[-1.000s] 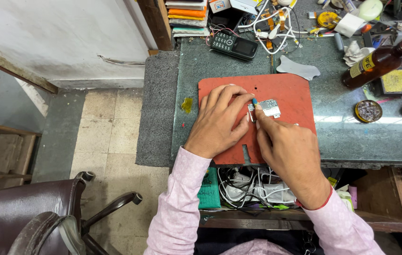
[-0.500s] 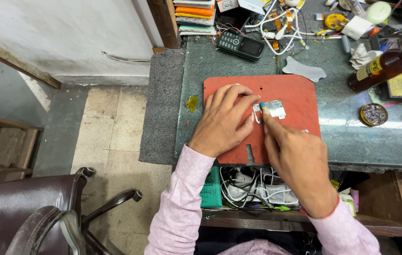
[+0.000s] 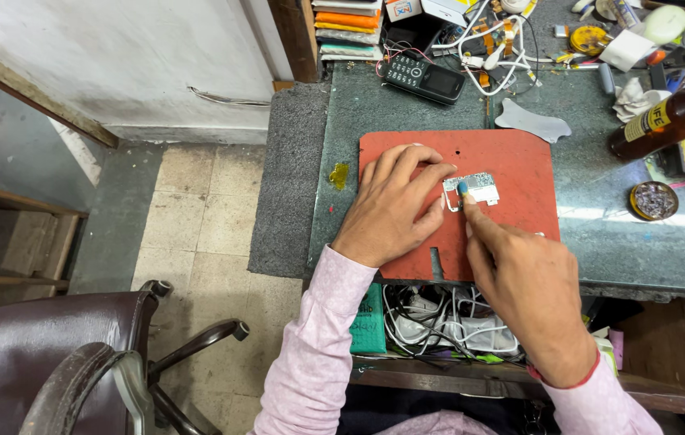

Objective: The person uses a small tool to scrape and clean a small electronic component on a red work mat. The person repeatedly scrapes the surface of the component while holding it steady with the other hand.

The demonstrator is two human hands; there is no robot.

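Nearest, the right hand (image 3: 531,294) reached forward, its forefinger tip pressed on the small circuit board (image 3: 473,188); half a second before it had rested at the same spot. The left hand (image 3: 391,205) lay flat beside it, fingertips steadying the board's left edge, so neither hand gripped anything. The board had stayed on the red mat (image 3: 519,161). Farther off lay a black phone (image 3: 424,78) and a brown bottle (image 3: 668,119).

Far from you a black keypad phone (image 3: 424,78) shows its dark screen; at far right, a brown bottle (image 3: 671,118) carries a yellow label (image 3: 650,121).
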